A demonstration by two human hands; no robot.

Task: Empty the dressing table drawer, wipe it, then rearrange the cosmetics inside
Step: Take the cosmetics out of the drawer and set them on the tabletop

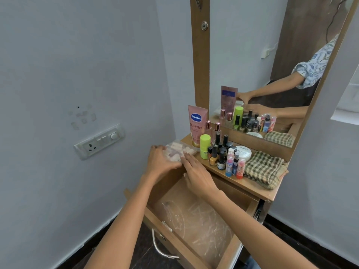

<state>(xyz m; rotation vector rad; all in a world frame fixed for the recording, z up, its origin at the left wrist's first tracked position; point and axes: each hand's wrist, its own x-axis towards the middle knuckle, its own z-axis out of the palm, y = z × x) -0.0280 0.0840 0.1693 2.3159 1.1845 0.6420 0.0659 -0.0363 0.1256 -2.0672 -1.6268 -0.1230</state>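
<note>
Drawer (184, 247) stands pulled out nearest, holding only a clear plastic liner (196, 224), so the emptying looks nearly done; wiping and rearranging are left, I think. On the bench (233, 177) a checked cloth (264, 169) lies beside the crowded cosmetics (223, 152). The left hand (161, 160) grips a clear packet (180, 150) at the bench corner; the right hand (196, 171) rests straight fingers on it.

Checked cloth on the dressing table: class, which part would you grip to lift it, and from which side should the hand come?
Probably pinch the thick folded front edge of the checked cloth, where it reaches the front of the table top. Come from the front right: small bottles stand close on its left and the mirror frame rises behind it.
</note>
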